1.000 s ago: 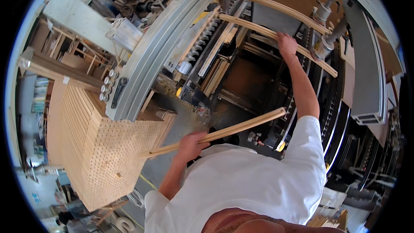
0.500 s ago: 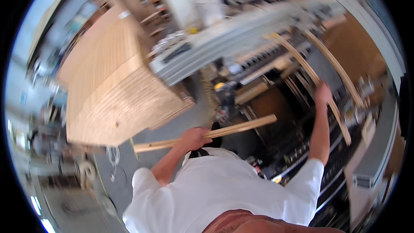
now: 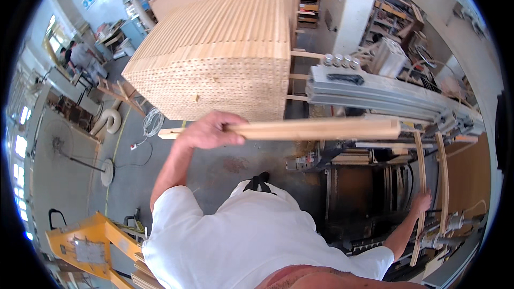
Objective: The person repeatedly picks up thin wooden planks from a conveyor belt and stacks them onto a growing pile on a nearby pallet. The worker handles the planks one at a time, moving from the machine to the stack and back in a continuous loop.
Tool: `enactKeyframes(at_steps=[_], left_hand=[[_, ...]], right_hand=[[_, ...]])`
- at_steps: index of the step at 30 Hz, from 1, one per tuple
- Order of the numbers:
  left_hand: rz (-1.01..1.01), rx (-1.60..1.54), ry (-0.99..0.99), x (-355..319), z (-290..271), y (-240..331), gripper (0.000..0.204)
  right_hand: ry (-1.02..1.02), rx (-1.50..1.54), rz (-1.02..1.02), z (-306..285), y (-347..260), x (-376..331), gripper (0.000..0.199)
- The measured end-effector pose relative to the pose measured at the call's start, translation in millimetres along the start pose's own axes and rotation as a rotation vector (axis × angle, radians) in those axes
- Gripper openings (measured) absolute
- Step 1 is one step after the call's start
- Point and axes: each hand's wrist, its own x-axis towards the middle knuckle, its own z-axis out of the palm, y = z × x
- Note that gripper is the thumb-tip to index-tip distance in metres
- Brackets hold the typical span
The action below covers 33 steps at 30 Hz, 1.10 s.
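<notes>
Left hand (image 3: 206, 130), clamped on a wooden slat (image 3: 316, 128), now swung level before the slat stack (image 3: 225, 59); right hand (image 3: 421, 203) apparently grips a curved slat (image 3: 419, 182) on the machine.

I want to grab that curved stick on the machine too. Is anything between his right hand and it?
No. The right hand already grips the curved wooden slat on the machine; nothing visible sits between them.

Slat (image 3: 321, 128): pale bare wood, smooth, matt. Stack (image 3: 225, 59): same raw wood. Machine (image 3: 385, 96): grey metal, dull. Shirt (image 3: 251, 241): white cloth.
</notes>
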Motion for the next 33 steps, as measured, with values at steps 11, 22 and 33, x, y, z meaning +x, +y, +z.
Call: enactKeyframes(at_steps=[11,22,33], left_hand=[[-0.055,0.077,0.762,46.5,-292.2,-84.7,0.05],[-0.349,0.738,0.734,259.2,-496.8,-221.3,0.07],[-0.215,0.474,0.685,341.9,-508.1,-233.7,0.058]], right_hand=[[0.196,1.051,-0.088,-85.4,-201.3,-130.2,0.03],[-0.29,0.97,-0.082,-109.2,-366.3,-371.2,0.023],[-0.395,0.762,0.207,-135.1,-356.4,-476.9,0.028]])
